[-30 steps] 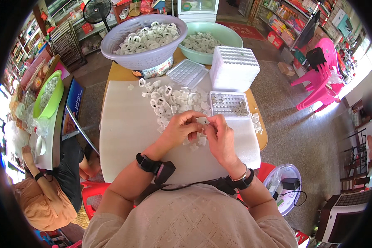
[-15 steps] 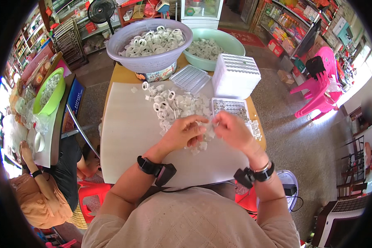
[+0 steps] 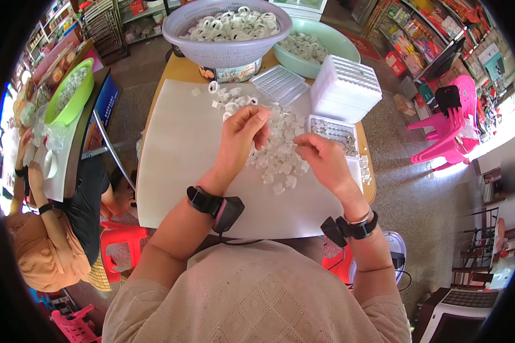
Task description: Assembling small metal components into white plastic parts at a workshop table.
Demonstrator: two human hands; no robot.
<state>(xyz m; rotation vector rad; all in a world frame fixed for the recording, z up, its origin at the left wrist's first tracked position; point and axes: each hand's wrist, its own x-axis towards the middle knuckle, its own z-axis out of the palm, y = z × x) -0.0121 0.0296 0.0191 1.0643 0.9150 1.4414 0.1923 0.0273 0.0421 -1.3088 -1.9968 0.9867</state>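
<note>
Pinching grips: both hands (image 3: 243, 137) (image 3: 320, 157) held small clear pieces (image 3: 280, 151) above a white-covered desk (image 3: 177, 160) in a cluttered shop.

A small shop: packed goods shelves (image 3: 409, 40) line the walls, with pink plastic chairs (image 3: 449, 128) on the floor.
</note>
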